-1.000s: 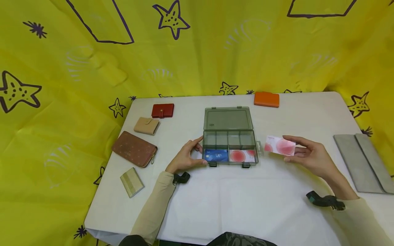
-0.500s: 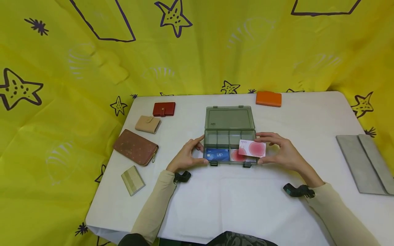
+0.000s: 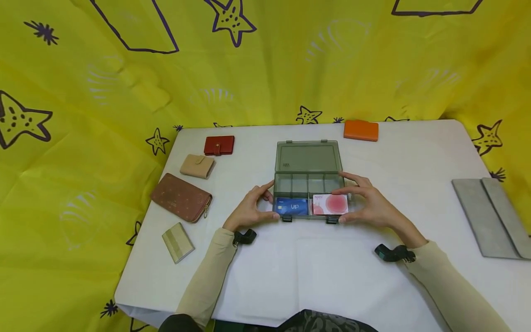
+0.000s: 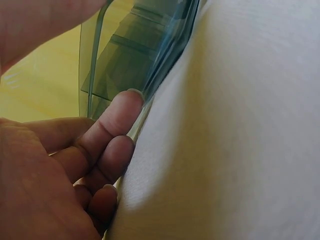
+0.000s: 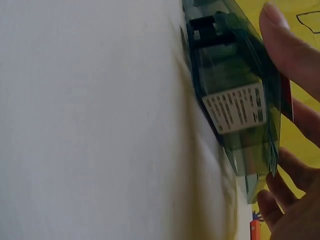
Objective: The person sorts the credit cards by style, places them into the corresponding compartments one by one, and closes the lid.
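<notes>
A translucent grey-green compartment box (image 3: 309, 173) lies on the table with its lid swung back. Its front left compartment holds a blue VIP card (image 3: 292, 206). My left hand (image 3: 250, 210) grips the box's left side, thumb at the front corner, fingers on the side wall; fingertips (image 4: 122, 112) touch that wall in the left wrist view. At the front right compartment my right hand (image 3: 371, 205) pinches a white-and-pink card (image 3: 330, 204), which lies over the opening and hides what is under it. In the right wrist view, the box's side wall carries a printed label (image 5: 237, 107).
On the left lie a red wallet (image 3: 219, 145), a beige wallet (image 3: 197, 166), a brown zip wallet (image 3: 181, 197) and a pale green card holder (image 3: 178, 242). An orange wallet (image 3: 361, 130) is at the back, a grey folder (image 3: 489, 217) far right.
My right hand has carried the white-and-pink card leftward from beside the box and lowered it over the front right compartment. The left hand has stayed on the box's left side.
</notes>
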The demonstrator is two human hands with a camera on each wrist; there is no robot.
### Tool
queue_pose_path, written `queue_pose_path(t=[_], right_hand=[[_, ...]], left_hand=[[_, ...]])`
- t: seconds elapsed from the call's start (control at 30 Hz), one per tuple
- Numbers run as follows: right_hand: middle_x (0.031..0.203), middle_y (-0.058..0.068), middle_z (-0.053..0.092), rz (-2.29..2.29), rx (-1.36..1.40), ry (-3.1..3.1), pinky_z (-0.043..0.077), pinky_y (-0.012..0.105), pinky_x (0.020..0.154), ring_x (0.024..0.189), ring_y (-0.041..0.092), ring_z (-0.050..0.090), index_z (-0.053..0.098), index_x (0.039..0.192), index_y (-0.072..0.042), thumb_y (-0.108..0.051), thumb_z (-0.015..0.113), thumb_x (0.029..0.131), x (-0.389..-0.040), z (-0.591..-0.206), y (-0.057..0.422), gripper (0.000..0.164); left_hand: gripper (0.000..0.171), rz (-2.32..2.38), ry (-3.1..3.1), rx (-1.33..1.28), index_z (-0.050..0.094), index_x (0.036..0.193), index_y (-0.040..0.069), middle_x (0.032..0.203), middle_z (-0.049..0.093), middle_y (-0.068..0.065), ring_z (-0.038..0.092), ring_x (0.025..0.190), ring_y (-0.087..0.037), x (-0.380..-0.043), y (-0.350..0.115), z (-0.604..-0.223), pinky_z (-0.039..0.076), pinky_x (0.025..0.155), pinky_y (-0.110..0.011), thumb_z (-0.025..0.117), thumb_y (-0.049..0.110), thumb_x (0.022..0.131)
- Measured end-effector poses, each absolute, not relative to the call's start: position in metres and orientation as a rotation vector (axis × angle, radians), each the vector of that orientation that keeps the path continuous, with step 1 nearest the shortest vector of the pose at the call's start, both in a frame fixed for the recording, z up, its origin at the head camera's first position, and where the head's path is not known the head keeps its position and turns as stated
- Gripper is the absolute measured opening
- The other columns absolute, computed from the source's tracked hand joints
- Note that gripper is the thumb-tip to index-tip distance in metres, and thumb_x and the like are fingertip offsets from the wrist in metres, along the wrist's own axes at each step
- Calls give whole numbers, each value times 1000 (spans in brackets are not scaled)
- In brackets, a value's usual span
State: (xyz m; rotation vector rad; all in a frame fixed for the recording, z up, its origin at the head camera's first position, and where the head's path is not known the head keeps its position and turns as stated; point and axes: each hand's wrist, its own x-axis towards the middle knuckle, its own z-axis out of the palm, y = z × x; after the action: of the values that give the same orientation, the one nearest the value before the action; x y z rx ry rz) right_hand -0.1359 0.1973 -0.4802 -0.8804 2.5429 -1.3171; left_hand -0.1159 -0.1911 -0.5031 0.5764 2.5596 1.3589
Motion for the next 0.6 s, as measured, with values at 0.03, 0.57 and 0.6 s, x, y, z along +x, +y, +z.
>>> queue_pose_path(t=[0.03,0.57,0.6], right_hand=[[168,20,35,-1304,-896,2541,29,83,105,148,49,27,75,130,-14,-22,103,67,-136,-480,196,70],[167,42,17,-1836,-625,1908,50,17,104,144,8,51,9,171,-7,13,66,95,-177,-491,217,97],[166,44,14,-1856,-619,1846,52,19,103,140,3,52,9,171,-6,15,64,96,-180,-493,218,96]], left_hand=[[104,1364,2559,581,38,164,5,111,66,-10,53,106,-22,-116,-191,-503,42,109,-40,95,18,78],[103,1377,2555,589,38,164,3,110,66,-12,52,106,-21,-116,-192,-503,41,109,-39,95,15,78],[103,1377,2553,588,38,164,3,110,66,-12,52,106,-21,-116,-192,-503,41,109,-39,94,15,78]])
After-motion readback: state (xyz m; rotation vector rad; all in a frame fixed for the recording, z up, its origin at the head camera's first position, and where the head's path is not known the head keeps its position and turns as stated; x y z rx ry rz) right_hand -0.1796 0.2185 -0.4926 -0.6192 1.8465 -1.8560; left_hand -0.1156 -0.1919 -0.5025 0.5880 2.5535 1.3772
